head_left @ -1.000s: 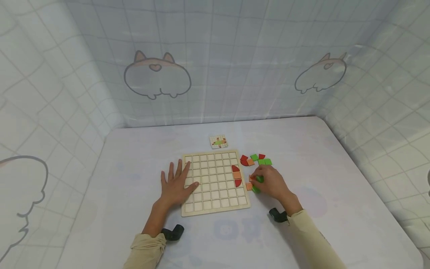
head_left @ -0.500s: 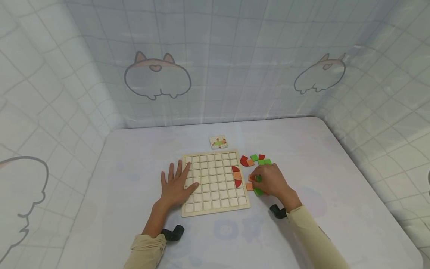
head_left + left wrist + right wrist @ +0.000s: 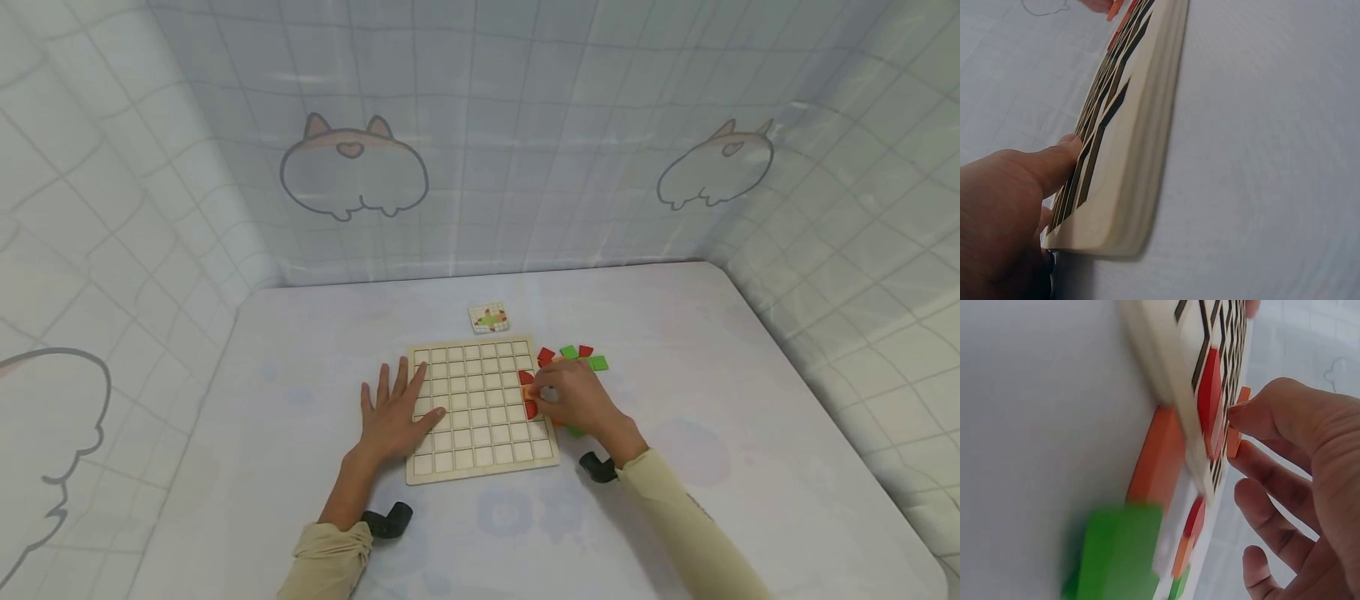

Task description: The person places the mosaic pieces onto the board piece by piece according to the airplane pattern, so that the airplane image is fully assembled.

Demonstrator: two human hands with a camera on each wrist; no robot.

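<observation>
A pale wooden grid board (image 3: 480,433) lies flat on the table. My left hand (image 3: 392,421) rests on its left edge with fingers spread; in the left wrist view the thumb (image 3: 1060,159) presses on the grid. Between thumb and fingertips my right hand (image 3: 581,400) pinches an orange square tile (image 3: 1234,440), held over the board's right columns. A red quarter-round tile (image 3: 526,378) and another red tile (image 3: 532,410) sit in the rightmost column. The right hand partly covers the cells there.
Red tiles (image 3: 546,354) and green tiles (image 3: 597,363) lie loose right of the board, with an orange tile (image 3: 1157,456) against its edge. A small pattern card (image 3: 489,318) lies behind the board. Tile-patterned walls (image 3: 480,167) stand around the table.
My right hand has moved left from the loose tiles to above the board's right columns, carrying an orange tile. The left hand has stayed in place.
</observation>
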